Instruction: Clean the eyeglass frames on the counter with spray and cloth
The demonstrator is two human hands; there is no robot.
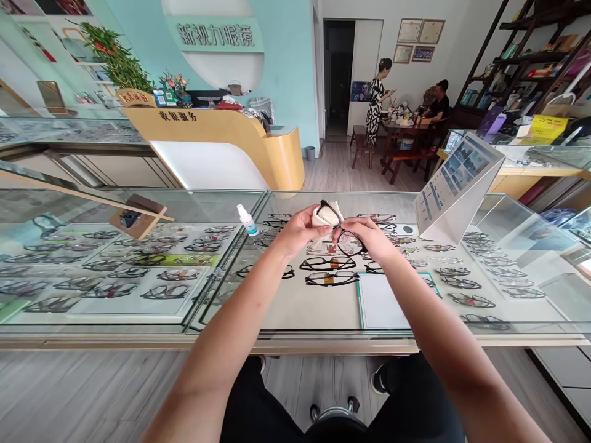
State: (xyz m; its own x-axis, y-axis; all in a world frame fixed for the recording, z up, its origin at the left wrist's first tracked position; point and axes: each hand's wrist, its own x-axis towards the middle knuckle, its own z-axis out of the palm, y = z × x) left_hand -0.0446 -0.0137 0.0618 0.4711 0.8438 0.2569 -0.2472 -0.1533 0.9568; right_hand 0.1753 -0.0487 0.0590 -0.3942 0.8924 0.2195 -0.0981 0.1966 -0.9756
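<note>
While the left hand (299, 232) is holding a pale cloth (317, 218) against one lens (329, 214) of the black glasses (349, 243) above the glass counter (295, 312), the right hand (365, 237) is gripping them near the middle, its exact finger contact being hard to see; unequal pressure is risking a bend or a slip, and, toward the far edge, a leftward nudge is risking the white bottle (247, 220) toppling

Ahead of you runs a long glass display counter (300, 345) edged in pale wood, over a grey plank floor (318, 175). Past it you face a turquoise wall (290, 55) behind a yellow-and-white cashier desk (287, 160). To your right, a white wall (385, 12) carries four frames (431, 32) beside a dark doorway (339, 67), with dark wooden shelving (530, 59) farther right.
</note>
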